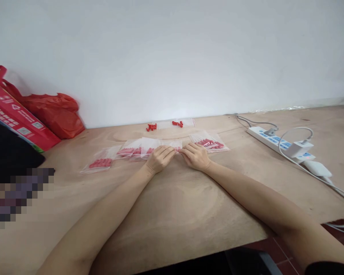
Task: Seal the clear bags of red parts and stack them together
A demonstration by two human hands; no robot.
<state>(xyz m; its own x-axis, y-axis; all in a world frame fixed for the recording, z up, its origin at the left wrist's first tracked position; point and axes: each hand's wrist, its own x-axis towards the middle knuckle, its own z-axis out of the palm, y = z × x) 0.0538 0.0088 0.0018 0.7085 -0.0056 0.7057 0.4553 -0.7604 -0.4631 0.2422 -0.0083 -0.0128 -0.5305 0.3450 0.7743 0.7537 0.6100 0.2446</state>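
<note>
My left hand [160, 157] and my right hand [196, 156] meet at the middle of the table, fingertips closed on a small clear plastic bag [176, 144]. Some red shows between the fingertips, and my fingers hide much of the bag. Left of my hands lie several overlapping clear bags [136, 147] filled with small red pieces. One more filled bag [100, 163] rests at the far left of that row. Just beyond my right hand is another bag [209, 142] of red pieces. What exactly the red pieces are is too small to make out.
Loose red pieces [151, 126] lie near the wall, with others [177, 123] on a flat plastic bag [190, 122]. At right stands a white power strip [265, 138] with plugs, a charger [299, 149] and cables. A red bag [55, 114] and a red box [20, 114] are at left.
</note>
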